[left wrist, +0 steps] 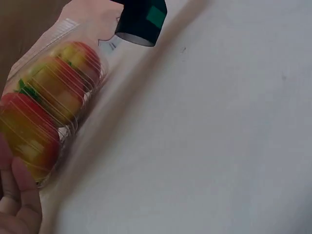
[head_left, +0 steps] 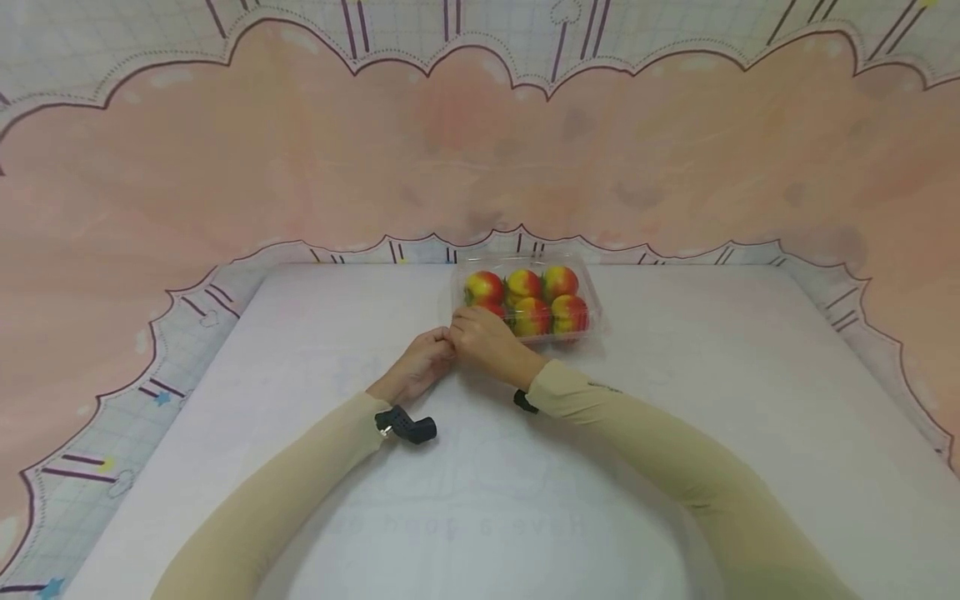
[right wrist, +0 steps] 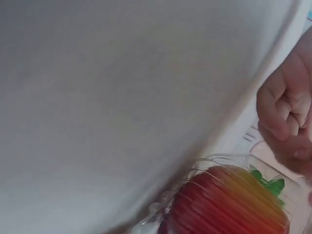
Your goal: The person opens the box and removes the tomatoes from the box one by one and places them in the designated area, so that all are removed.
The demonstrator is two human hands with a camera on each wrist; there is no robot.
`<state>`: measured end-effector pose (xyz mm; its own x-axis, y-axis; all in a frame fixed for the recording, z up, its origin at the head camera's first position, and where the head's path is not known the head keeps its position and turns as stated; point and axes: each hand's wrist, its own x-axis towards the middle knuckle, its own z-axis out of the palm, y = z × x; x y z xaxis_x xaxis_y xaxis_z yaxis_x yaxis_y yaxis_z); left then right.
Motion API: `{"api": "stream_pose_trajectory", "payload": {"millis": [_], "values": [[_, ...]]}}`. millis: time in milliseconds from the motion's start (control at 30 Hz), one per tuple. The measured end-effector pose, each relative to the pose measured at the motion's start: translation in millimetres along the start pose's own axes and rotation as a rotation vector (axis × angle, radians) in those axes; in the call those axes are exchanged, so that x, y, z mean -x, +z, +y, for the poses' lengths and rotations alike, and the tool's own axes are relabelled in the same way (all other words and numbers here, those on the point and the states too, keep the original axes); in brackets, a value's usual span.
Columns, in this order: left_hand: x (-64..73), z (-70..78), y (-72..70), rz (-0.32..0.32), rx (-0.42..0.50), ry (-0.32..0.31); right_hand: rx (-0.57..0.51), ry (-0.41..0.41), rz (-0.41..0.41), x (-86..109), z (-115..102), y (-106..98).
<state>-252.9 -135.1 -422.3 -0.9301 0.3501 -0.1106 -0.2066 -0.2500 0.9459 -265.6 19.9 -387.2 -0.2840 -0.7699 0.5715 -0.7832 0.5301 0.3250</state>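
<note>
A clear plastic box (head_left: 592, 321) holds several red-and-yellow fruits (head_left: 531, 317) with green leaves, seen through its ribbed wall. Both hands meet at its near left corner. My right hand (head_left: 491, 340) reaches over that corner and grips the edge with bent fingers, its fingertips mostly hidden. From the left, my left hand (head_left: 422, 365) pinches at the same corner, right beside the right hand. The right wrist view shows the left hand (right wrist: 287, 109) with curled fingers beside the box end. Fingertips (left wrist: 22, 170) lie against the box wall in the left wrist view.
The box stands at the far edge of a white-covered table (head_left: 480, 500). Behind it rises a peach-coloured patterned cloth (head_left: 480, 158). A black wrist camera (head_left: 408, 427) sits on the left wrist, and another black camera (left wrist: 141, 24) shows in the left wrist view.
</note>
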Motion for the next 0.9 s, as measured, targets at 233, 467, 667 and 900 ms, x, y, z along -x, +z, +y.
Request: {"api": "stream_pose_trajectory", "payload": {"millis": [233, 467, 667, 900], "values": [[1.2, 5.0, -8.0, -0.033, -0.041, -0.032, 0.006, -0.033, -0.039, 1.9, 4, -2], [2.0, 13.4, -13.3, -0.028, -0.247, -0.059, -0.029, -0.033, -0.037, 10.1, 9, -8], [2.6, 19.3, -9.9, 0.008, -0.488, 0.000, -0.017, 0.005, -0.009, 16.8, 15, -9], [1.3, 20.7, -2.7, 0.108, -0.699, 0.044, -0.032, 0.030, 0.003, 24.8, 21, -15]]}}
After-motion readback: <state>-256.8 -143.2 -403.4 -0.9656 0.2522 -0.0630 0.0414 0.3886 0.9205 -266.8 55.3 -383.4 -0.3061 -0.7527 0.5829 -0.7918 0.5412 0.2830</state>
